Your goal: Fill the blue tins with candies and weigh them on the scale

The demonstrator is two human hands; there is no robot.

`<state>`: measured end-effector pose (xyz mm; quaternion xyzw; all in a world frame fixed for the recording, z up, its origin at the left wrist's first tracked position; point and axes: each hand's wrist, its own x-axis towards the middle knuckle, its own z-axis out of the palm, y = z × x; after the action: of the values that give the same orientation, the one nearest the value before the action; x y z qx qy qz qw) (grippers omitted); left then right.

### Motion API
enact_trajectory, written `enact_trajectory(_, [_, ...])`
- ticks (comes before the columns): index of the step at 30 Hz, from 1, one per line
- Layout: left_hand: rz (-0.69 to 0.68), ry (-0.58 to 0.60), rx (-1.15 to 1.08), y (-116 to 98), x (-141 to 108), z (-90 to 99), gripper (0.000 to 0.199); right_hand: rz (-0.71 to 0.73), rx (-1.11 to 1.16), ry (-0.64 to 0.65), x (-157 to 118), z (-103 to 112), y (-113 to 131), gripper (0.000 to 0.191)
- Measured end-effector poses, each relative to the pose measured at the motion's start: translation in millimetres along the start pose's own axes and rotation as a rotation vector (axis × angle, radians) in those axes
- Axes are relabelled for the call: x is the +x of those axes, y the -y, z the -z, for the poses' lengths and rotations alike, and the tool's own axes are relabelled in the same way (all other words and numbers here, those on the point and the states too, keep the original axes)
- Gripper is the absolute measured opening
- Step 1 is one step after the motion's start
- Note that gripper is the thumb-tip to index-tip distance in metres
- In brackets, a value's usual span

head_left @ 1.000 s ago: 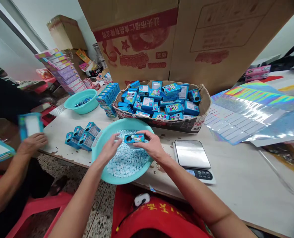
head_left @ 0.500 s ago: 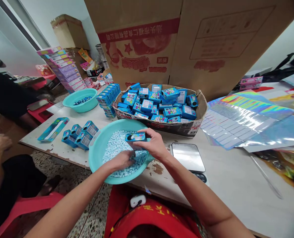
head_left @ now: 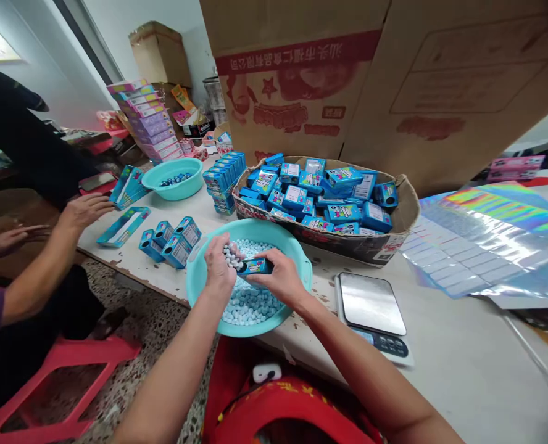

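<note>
My left hand [head_left: 219, 265] is cupped around a heap of small pale candies [head_left: 233, 254], raised above the turquoise basin [head_left: 304, 265]. Between the thumb and fingers of my right hand [head_left: 281, 277] is a small blue candy box [head_left: 256, 266], tilted with one end toward the left hand's candies. Pale blue and white candies [head_left: 250, 305] fill the basin's bottom beneath both hands. Left of the basin, several similar small blue boxes [head_left: 176, 248] stand grouped on the table [head_left: 130, 262].
Behind the basin, a cardboard tray [head_left: 401, 228] holds many blue boxes. A digital scale [head_left: 373, 305] lies to the right, near shiny holographic sheets [head_left: 487, 240]. At the left, a co-worker's hand [head_left: 86, 209] reaches by a blue display carton [head_left: 128, 187]; another turquoise basin [head_left: 181, 191] stands behind.
My left hand has come up out of the candies with a handful and moved to the box's end. A co-worker's hand now reaches to the table with a blue display carton. The view has shifted left.
</note>
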<state>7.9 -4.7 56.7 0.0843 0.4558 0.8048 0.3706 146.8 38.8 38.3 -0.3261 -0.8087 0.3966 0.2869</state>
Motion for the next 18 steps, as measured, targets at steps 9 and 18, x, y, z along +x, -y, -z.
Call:
enact_trajectory(9, [-0.036, 0.032, 0.059, 0, -2, -4.6, 0.036, -0.064, 0.133, -0.020, 1, 2, -2, 0.042])
enact_trajectory(18, [-0.040, 0.408, 1.213, -4, 9, 56.5, 0.042, -0.131, 0.424, -0.101, -12, 35, -2, 0.043])
